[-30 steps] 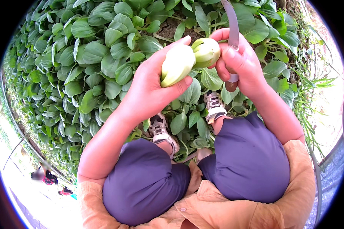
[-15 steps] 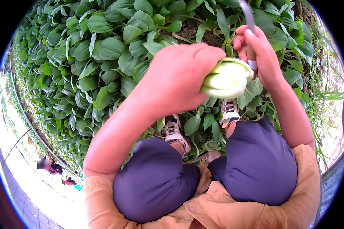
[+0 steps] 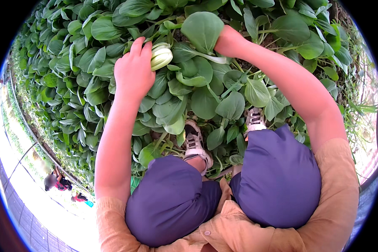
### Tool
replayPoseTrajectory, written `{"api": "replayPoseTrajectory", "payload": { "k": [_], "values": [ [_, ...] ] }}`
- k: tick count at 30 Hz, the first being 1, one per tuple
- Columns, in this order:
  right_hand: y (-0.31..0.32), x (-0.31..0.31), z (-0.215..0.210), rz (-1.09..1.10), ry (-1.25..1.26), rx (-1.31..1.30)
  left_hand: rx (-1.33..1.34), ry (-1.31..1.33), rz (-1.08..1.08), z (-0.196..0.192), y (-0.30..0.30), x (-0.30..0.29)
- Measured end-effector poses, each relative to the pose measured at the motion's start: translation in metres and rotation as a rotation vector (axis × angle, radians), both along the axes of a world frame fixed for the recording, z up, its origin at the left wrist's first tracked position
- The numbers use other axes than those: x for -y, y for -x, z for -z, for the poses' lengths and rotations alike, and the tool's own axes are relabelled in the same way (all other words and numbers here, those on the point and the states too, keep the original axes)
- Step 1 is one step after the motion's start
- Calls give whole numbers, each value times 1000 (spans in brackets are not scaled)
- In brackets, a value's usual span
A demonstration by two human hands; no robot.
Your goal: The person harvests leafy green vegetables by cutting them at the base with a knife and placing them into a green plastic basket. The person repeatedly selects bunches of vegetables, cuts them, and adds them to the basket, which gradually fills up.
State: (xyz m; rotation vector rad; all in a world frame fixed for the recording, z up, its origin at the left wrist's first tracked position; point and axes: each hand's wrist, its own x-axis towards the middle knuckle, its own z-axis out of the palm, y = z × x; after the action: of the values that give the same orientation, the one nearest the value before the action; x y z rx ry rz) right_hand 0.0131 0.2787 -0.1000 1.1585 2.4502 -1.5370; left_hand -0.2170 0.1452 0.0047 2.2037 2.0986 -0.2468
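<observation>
My left hand (image 3: 133, 69) is closed on a bok choy (image 3: 161, 58), whose pale green, bulging stalks stick out to the right of the fingers. Its leafy end cannot be made out among the foliage. Farther right, my right hand (image 3: 230, 41) reaches down into the growing plants. A broad leaf (image 3: 203, 31) covers its fingers, so whatever they hold is hidden. Just below that hand a single leaf with a white stalk (image 3: 216, 59) lies on the greens.
Dense leafy greens (image 3: 71, 84) fill the bed ahead and to the left. My knees (image 3: 164, 197) are bent close, with my shoes (image 3: 195, 145) among the plants. At the far left, people (image 3: 61, 182) are beside a pale path. Grass (image 3: 357, 96) edges the right side.
My left hand has carried the bok choy left and down to the plants. My right hand, which held a knife at the bok choy's base, has moved left into the leaves; the knife is out of sight.
</observation>
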Motion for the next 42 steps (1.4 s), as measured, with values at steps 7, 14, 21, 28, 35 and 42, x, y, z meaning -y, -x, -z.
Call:
{"api": "replayPoseTrajectory", "payload": {
  "k": [7,14,21,28,35,42],
  "values": [
    [20,12,24,32,-24,-184,65,51,-103,4,6,9],
    [20,9,32,-123,-135,-69,59,17,-84,9,8,13],
    [23,-9,52,-168,-97,-213,80,-35,-29,13,8,17],
    [36,-11,70,-327,-245,-332,75,-32,1,10,6,20],
    [66,-6,37,-212,-76,-134,71,-31,29,3,1,18],
    [38,10,-10,501,936,-392,293,-80,129,-29,-26,23]
  ]
}}
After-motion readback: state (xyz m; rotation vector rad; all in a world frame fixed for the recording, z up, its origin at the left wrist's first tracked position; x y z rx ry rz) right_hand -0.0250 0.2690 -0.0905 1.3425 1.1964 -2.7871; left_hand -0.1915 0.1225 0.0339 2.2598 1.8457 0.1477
